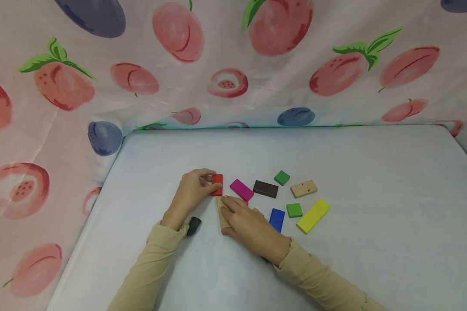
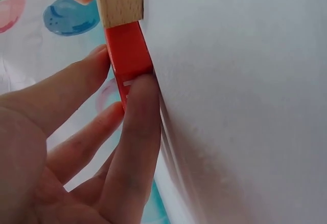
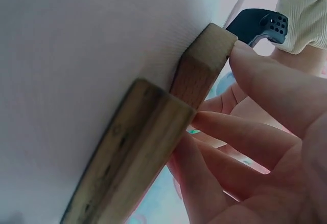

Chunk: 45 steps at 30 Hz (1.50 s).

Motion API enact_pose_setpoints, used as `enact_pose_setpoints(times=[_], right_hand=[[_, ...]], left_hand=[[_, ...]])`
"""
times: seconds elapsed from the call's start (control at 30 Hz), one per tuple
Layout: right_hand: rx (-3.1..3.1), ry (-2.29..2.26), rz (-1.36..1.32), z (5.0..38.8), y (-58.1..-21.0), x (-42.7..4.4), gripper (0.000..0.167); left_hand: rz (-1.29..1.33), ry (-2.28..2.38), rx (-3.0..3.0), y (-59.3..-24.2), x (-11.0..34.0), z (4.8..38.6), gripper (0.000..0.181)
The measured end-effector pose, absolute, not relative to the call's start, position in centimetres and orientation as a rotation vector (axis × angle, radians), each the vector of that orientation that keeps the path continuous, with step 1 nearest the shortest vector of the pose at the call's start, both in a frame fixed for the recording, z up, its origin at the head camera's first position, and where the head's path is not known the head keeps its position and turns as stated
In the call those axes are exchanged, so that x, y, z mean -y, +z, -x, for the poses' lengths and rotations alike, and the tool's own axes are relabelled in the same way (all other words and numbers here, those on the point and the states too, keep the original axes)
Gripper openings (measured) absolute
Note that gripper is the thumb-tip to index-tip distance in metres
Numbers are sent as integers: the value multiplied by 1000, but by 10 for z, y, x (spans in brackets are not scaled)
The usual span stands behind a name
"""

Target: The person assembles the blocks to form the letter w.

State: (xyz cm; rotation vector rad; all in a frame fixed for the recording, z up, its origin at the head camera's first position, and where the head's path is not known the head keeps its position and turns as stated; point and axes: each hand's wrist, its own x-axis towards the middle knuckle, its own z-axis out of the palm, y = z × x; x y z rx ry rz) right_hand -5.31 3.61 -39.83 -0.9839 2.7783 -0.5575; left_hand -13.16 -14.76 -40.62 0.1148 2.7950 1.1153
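Note:
A red block point(image 1: 217, 185) lies at the left of the group, and my left hand point(image 1: 190, 192) pinches it between thumb and fingers. In the left wrist view the red block point(image 2: 129, 50) touches the end of a wooden block point(image 2: 120, 1). My right hand point(image 1: 254, 224) grips a light wooden block point(image 1: 222, 215) just below the red one, thumb at its near end and fingers toward its far end. The right wrist view shows this wooden block point(image 3: 202, 65) beside another wooden block point(image 3: 127, 155). A pink-red block shows partly behind the right fingers.
Right of the hands lie magenta point(image 1: 241, 189), dark brown point(image 1: 266, 188), blue point(image 1: 277, 219) and yellow blocks point(image 1: 313, 216), two green blocks point(image 1: 282, 178) and a speckled wooden block point(image 1: 304, 188). A patterned cloth point(image 1: 225, 56) hangs behind the white table point(image 1: 373, 224).

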Motion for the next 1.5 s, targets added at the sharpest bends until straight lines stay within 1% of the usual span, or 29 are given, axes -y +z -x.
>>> enact_pose_setpoints(times=[0.97,1.5], right_hand=[[-2812,-515,1118,54,-401,-33,51],[-2820,-542,1132,57,-403,-31,49]], left_hand=[[-72,1131,-2790,-401,146,129,37],[-18,1125,-2807,-402,146,127,38]])
